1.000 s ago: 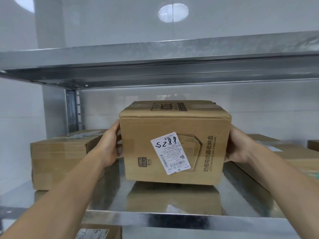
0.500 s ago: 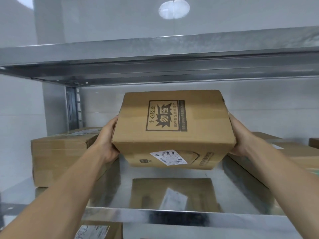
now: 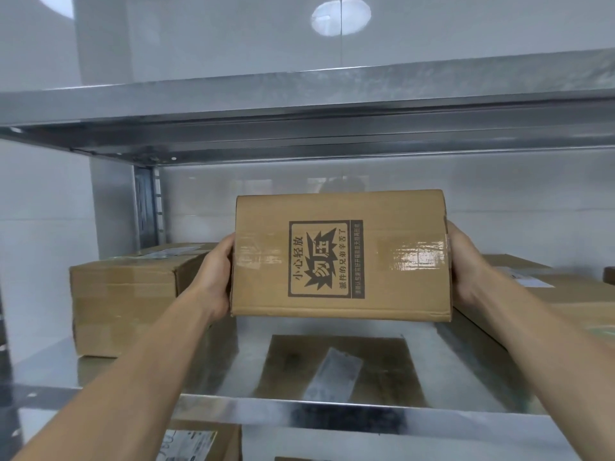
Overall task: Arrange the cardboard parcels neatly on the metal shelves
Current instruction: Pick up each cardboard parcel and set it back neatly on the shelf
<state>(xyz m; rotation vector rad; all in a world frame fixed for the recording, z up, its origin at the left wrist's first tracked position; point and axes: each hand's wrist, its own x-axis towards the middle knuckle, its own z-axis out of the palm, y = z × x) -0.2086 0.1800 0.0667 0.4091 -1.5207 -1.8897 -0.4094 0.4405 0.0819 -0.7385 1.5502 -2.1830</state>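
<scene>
Gripping the box [image 3: 339, 254] by its sides with left hand [image 3: 218, 277] and right hand [image 3: 466, 264], held it off the shelf [image 3: 332, 410] between left parcel [image 3: 133, 301] and right parcel [image 3: 549, 294]; probably needed lowering flat next.

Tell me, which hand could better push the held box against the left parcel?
Probably the right hand: it grips the far side of the cardboard box, while the left hand sits between it and the left parcel.

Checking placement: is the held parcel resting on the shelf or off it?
Off it: bare shelf shows beneath the parcel; left hand and right hand grip its sides.
</scene>
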